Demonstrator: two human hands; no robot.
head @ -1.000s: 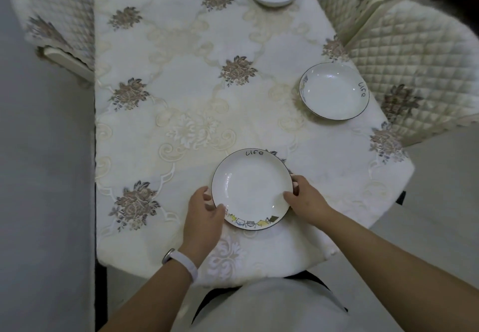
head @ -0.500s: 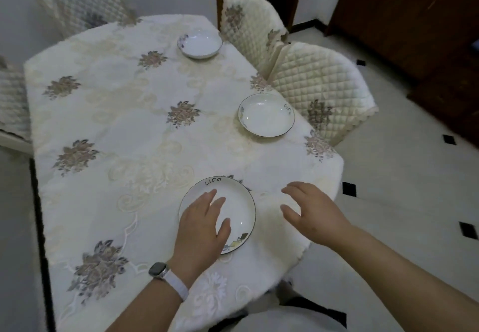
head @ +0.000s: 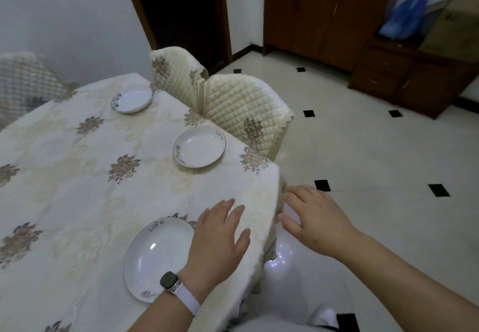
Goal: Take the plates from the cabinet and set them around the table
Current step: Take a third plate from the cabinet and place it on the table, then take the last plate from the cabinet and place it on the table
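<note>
Three white plates lie on the cream flowered tablecloth [head: 77, 197]. The nearest plate [head: 153, 256], marked "Life", rests at the table's near end. A second plate [head: 199, 146] sits by the right edge, in front of a chair, and a third plate [head: 131, 98] lies at the far end. My left hand [head: 217, 241] hovers flat, fingers spread, just right of the nearest plate and holds nothing. My right hand [head: 313, 222] is open past the table's right edge, over the floor. A dark wooden cabinet [head: 412, 83] stands at the far right with its doors closed.
Two quilted cream chairs [head: 243, 114] stand against the table's right side, and another chair [head: 23, 83] is at the far left. A tall wooden wardrobe [head: 324, 13] and a dark doorway [head: 181, 7] are behind. Tiled floor [head: 375, 165] spreads to the right.
Both hands let go of the nearest plate, which now rests on the table, and drifted right. The camera swung up and to the right, bringing the floor and cabinet into view.
</note>
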